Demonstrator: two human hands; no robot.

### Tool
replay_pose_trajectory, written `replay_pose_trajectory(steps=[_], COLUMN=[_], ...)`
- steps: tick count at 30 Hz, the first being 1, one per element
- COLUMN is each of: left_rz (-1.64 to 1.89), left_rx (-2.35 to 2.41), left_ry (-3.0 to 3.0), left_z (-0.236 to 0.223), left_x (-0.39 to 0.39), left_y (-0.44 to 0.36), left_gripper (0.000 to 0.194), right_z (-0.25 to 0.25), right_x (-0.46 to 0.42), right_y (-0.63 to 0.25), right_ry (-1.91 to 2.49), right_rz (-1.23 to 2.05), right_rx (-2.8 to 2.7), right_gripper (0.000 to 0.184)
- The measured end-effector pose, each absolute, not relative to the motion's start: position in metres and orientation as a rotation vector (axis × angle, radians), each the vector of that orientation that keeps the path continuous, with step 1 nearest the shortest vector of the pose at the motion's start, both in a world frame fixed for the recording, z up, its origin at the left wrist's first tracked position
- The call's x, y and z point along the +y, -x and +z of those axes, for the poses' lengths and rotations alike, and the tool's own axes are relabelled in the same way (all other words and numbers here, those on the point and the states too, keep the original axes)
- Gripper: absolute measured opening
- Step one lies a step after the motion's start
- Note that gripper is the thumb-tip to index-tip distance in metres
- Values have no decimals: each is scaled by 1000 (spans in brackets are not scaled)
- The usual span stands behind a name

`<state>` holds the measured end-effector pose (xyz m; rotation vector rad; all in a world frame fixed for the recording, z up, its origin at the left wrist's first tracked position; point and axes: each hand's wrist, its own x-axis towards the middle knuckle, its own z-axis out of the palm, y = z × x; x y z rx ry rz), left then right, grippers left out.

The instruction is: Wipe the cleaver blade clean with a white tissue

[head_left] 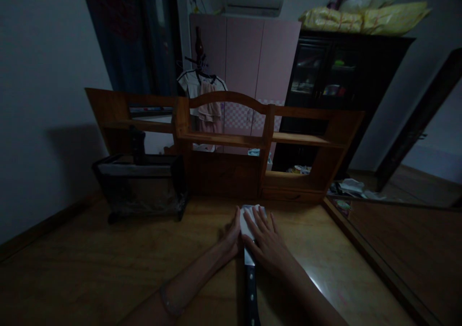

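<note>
A kitchen knife (249, 258) with a broad metal blade and a black riveted handle lies lengthwise on the wooden tabletop, its handle towards me. My left hand (233, 234) grips the blade's left edge; some of its fingers are hidden by the blade. Over the blade, my right hand (266, 237) presses a white tissue (246, 227) against the metal with its fingers spread. The tissue covers much of the blade's upper part. No hand is on the handle.
To the left stands a black-framed knife holder (140, 186) with a black handle (137, 143) sticking up. A wooden shelf unit (224, 138) runs along the table's back. A raised wooden edge (361, 249) borders the table on the right. The room is dim.
</note>
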<state>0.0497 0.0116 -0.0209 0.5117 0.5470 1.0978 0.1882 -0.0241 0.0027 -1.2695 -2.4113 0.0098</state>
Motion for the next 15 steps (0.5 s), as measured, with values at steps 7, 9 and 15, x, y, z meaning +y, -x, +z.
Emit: replay_pose_trajectory(steps=[7,9,15], left_rz=[1109,1106,1069], left_rx=[642,652,588], left_ry=[-499,-508,-511], left_z=[-23,-22,-23], left_x=[10,9,9], left_y=[-48,-47,-46], left_gripper=[59,59,63], right_z=[15,15,1], right_x=[-32,-33,-31], right_y=[-182,-179,-175], right_ry=[1220,1208,1256], right_rz=[-66,-69,1], right_rx=[-2339,-2367,-2394], right_gripper=[61,60,54])
